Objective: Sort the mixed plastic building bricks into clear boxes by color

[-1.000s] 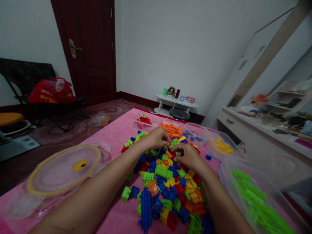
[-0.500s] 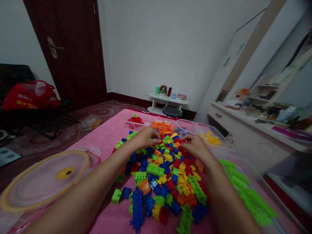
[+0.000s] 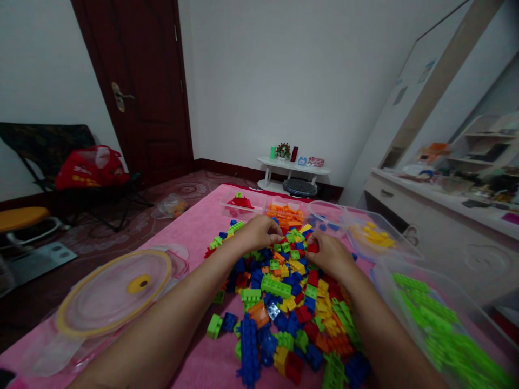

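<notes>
A mixed heap of toy building blocks [image 3: 275, 286] in red, blue, green, yellow and orange spreads over the pink cloth [image 3: 188, 221]. At the heap's far left part, my left hand [image 3: 261, 233] has its fingers curled together low over the blocks; anything between them is hidden. Across from it, my right hand [image 3: 330, 251] pinches a red building block [image 3: 313, 247] between thumb and fingers, just above the pile. A long green block [image 3: 275, 286] and a long blue block [image 3: 248, 346] lie nearer to me.
Behind the heap stand clear boxes of red blocks [image 3: 240, 201], orange blocks [image 3: 285, 215] and yellow blocks [image 3: 377, 235]. A clear bin of green pieces [image 3: 441, 324] is at the right. Round clear lids [image 3: 117, 292] lie at the left. A white dresser [image 3: 405, 202] flanks the table.
The view has swung left, so everything sits further right in the picture. My right hand's fingers now show a red block between them. My left hand stays over the heap, fingers still curled.
</notes>
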`<act>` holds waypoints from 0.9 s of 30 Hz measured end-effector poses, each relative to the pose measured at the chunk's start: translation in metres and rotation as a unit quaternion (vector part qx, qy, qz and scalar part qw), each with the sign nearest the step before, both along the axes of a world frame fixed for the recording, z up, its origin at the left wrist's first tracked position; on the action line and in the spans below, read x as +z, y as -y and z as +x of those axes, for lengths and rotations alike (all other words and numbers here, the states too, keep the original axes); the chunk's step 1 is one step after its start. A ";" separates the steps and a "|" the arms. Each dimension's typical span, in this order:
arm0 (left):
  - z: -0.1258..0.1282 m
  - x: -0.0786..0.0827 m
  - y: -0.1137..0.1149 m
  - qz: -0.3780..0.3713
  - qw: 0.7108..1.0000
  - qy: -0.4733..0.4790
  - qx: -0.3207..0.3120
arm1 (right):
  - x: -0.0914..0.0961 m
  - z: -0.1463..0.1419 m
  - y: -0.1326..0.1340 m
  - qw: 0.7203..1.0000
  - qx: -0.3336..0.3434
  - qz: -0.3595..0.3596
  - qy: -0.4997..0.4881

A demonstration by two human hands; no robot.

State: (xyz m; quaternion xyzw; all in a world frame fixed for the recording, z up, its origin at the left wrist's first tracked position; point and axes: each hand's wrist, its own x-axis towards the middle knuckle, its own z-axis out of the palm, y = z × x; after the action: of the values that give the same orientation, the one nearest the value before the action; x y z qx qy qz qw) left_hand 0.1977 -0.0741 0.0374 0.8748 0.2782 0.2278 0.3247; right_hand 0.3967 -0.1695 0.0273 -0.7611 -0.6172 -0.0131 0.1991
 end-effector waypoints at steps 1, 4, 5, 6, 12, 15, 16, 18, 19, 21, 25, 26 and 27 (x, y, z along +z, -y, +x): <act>0.002 0.000 0.002 -0.045 0.999 0.025 0.013 | 0.004 -0.001 0.000 0.999 0.002 0.025 -0.026; 0.008 0.005 0.010 -0.281 0.947 0.152 0.032 | 0.017 -0.012 0.000 0.980 0.029 0.120 -0.157; 0.010 0.007 0.013 -0.376 0.907 0.188 0.021 | 0.021 -0.017 0.001 0.969 0.044 0.143 -0.198; 0.012 0.008 0.016 -0.463 0.861 0.212 0.002 | 0.024 -0.023 0.002 0.959 0.062 0.156 -0.229; 0.020 0.007 0.028 -0.672 0.697 0.246 -0.035 | 0.034 -0.045 0.010 0.925 0.117 0.180 -0.314; 0.023 0.009 0.029 -0.671 0.685 0.281 -0.035 | 0.037 -0.040 0.011 0.908 0.100 0.230 -0.335; 0.023 0.010 0.028 -0.658 0.692 0.295 -0.029 | 0.037 -0.038 0.011 0.906 0.097 0.240 -0.336; 0.024 0.014 0.027 -0.625 0.719 0.303 -0.016 | 0.038 -0.033 0.010 0.907 0.098 0.244 -0.331; 0.024 0.015 0.027 -0.608 0.738 0.292 -0.014 | 0.038 -0.032 0.010 0.909 0.100 0.242 -0.325; 0.023 0.015 0.027 -0.568 0.789 0.233 -0.017 | 0.037 -0.030 0.010 0.916 0.102 0.236 -0.307; 0.019 0.013 0.039 -0.297 0.950 0.076 -0.052 | 0.035 -0.030 0.010 0.925 0.103 0.224 -0.288; 0.017 0.013 0.043 -0.194 0.978 0.043 -0.068 | 0.035 -0.030 0.010 0.925 0.104 0.224 -0.291; 0.015 0.013 0.048 -0.097 0.992 0.016 -0.083 | 0.034 -0.030 0.011 0.923 0.106 0.225 -0.295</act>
State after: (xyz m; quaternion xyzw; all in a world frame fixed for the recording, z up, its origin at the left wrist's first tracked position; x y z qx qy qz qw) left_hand 0.2122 -0.1217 0.0506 0.8557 0.2201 0.1855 0.4301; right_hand 0.3665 -0.1800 0.0618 -0.5961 -0.5881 0.0945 0.5383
